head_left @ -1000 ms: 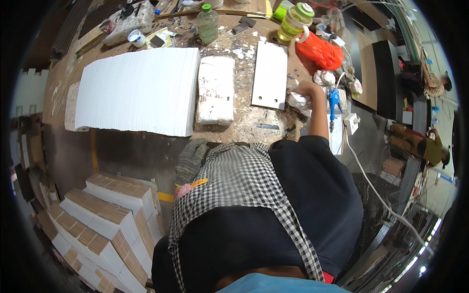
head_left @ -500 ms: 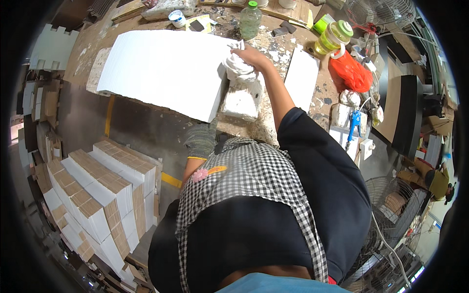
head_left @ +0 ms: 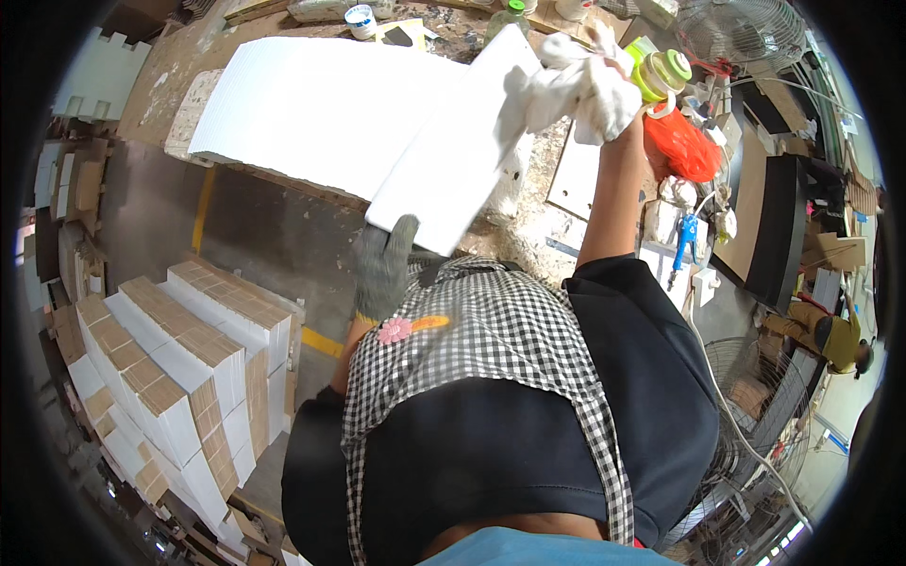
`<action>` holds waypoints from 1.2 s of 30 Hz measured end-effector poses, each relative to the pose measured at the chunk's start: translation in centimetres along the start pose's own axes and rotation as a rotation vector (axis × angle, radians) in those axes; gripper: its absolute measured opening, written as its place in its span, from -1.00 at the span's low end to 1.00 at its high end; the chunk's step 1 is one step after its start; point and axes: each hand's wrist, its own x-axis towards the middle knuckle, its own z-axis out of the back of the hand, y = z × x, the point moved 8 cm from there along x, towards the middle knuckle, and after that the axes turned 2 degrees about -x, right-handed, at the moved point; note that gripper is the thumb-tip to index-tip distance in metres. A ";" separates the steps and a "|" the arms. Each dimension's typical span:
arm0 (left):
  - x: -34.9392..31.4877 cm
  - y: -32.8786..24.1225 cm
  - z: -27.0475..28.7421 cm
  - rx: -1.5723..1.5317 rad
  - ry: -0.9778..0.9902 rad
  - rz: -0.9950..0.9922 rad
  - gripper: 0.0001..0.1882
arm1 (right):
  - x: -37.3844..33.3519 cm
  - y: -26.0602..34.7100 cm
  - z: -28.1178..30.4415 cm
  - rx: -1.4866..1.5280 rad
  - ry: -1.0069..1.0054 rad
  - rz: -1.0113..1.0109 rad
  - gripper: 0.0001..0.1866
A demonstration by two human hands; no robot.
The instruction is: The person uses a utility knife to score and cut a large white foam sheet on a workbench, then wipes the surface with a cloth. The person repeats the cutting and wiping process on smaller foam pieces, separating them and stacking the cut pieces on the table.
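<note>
A white panel [head_left: 451,156] is tilted over the right end of a stack of white boards [head_left: 302,118] on the workbench. My left hand [head_left: 383,269], in a dark grey glove, grips the panel's near end, with fingers over its top face. My right hand [head_left: 623,137] is bare and holds a bunched white cloth [head_left: 580,94] beside the panel's far right edge. The cloth hides most of that hand's fingers. Another flat white board [head_left: 577,174] with small holes lies on the bench below my right wrist.
Near my right arm are a yellow-green bottle [head_left: 665,74], a red plastic bag [head_left: 687,146] and a blue glue gun [head_left: 686,241]. A white tub [head_left: 360,21] stands behind the stack. Stacked cartons [head_left: 179,377] fill the lower left. Wire fans [head_left: 741,33] stand at right.
The panel has come up off the stack, shifting right and tilting. My left hand now shows on its near end. My right hand has moved right with the cloth, which has spread out.
</note>
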 end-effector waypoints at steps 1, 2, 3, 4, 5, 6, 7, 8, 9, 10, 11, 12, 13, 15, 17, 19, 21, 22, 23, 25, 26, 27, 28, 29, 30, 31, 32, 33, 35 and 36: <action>-0.3 2.5 -2.9 -0.253 0.089 0.248 -0.63 | 0.4 0.1 0.7 0.034 0.017 0.007 -0.54; -1.3 4.3 -6.1 -0.552 0.175 0.489 -0.62 | 0.2 0.3 1.5 0.050 -0.010 0.041 -0.55; -2.0 5.6 -8.2 -0.712 0.145 0.646 -0.61 | -0.3 -0.2 2.4 0.100 -0.138 0.072 -0.57; -2.8 6.3 -10.5 -0.916 0.114 0.800 -0.61 | -1.3 -0.3 2.3 0.164 -0.143 0.103 -0.58; -3.6 6.4 -13.0 -1.118 0.089 0.956 -0.60 | -3.3 -0.1 0.9 -0.070 -0.100 0.288 -0.56; -4.6 6.2 -15.3 -1.321 0.068 1.120 -0.59 | -5.6 -0.6 -0.5 -0.219 -0.088 0.373 -0.55; -5.5 5.6 -17.4 -1.519 0.047 1.288 -0.59 | -7.1 -4.1 -1.6 -0.563 -0.123 0.109 -0.47; -5.8 4.8 -18.9 -1.775 0.018 1.400 -0.58 | -9.1 -7.1 -3.8 -0.739 0.046 -0.020 -0.39; -4.1 4.7 -18.1 -1.184 0.339 0.941 -0.54 | -11.0 -9.6 -6.5 -1.056 0.230 0.024 -0.30; -2.4 3.2 -17.1 -0.523 0.475 0.426 -0.49 | -13.4 -11.3 -9.5 -1.261 0.610 0.262 -0.26; -2.1 3.1 -16.9 -0.586 0.456 0.404 -0.50 | -15.5 -12.9 -12.0 -1.476 0.817 0.661 -0.30; -2.6 3.7 -17.0 -0.806 0.429 0.589 -0.52 | -13.8 -13.3 -10.5 -1.483 0.664 0.608 -0.33; -3.1 4.6 -17.0 -1.173 0.288 0.838 -0.55 | -10.8 -14.1 -8.8 -1.501 0.555 0.516 -0.37; -3.9 3.8 -17.4 -1.738 0.140 1.176 -0.64 | -3.1 -14.3 -4.4 -1.525 0.333 0.385 -0.42; -4.2 3.7 -17.2 -1.694 0.133 1.338 -0.65 | 5.0 -13.0 0.1 -1.709 0.206 0.313 -0.44; -3.2 3.6 -16.5 -1.696 0.069 1.299 -0.59 | 10.8 -11.5 3.2 -1.689 0.188 0.183 -0.52; -2.9 3.5 -16.1 -1.586 0.119 1.294 -0.52 | 13.4 -8.6 5.5 -1.560 0.027 0.072 -0.58; -2.9 3.5 -15.9 -1.518 0.157 1.294 -0.44 | 13.3 -7.6 6.3 -1.282 -0.110 -0.005 -0.60; -2.5 3.3 -15.8 -1.622 0.109 1.287 -0.37 | 12.1 -6.3 5.7 -1.127 -0.196 0.091 -0.57; -2.2 2.8 -16.3 -1.835 0.119 1.369 -0.30 | 8.5 -8.7 2.8 -1.226 -0.088 -0.056 -0.46; -1.9 2.6 -16.4 -1.917 0.116 1.395 -0.27 | 6.3 -11.0 0.9 -1.355 0.028 -0.185 -0.43; -1.4 2.4 -16.5 -1.940 0.131 1.371 -0.23 | 2.6 -10.1 -3.4 -1.616 -0.035 0.335 -0.42; -1.6 2.7 -16.6 -1.935 0.087 1.456 -0.24 | -2.4 -10.5 -7.4 -1.846 -0.067 0.799 -0.40; -1.2 2.8 -16.5 -1.959 0.050 1.463 -0.26 | -4.8 -12.6 -8.1 -1.745 0.144 0.634 -0.38; -0.2 2.7 -16.3 -2.022 0.037 1.362 -0.27 | -7.3 -14.9 -8.5 -1.648 0.359 0.411 -0.33; -0.6 3.5 -16.2 -1.877 0.002 1.407 -0.28 | -10.7 -15.1 -10.0 -1.508 0.522 0.506 -0.37; -0.5 3.8 -16.0 -1.754 0.038 1.359 -0.28 | -14.1 -14.0 -11.1 -1.340 0.636 0.652 -0.42; -0.5 3.4 -16.3 -1.988 -0.005 1.403 -0.24 | -16.1 -13.4 -11.2 -1.173 0.747 0.558 -0.48; -1.6 3.5 -16.9 -1.960 0.128 1.418 -0.22 | -17.6 -11.7 -9.8 -0.877 0.808 0.225 -0.60; -1.9 4.2 -17.0 -1.881 0.165 1.336 -0.17 | -17.7 -11.5 -8.7 -0.740 0.812 -0.034 -0.65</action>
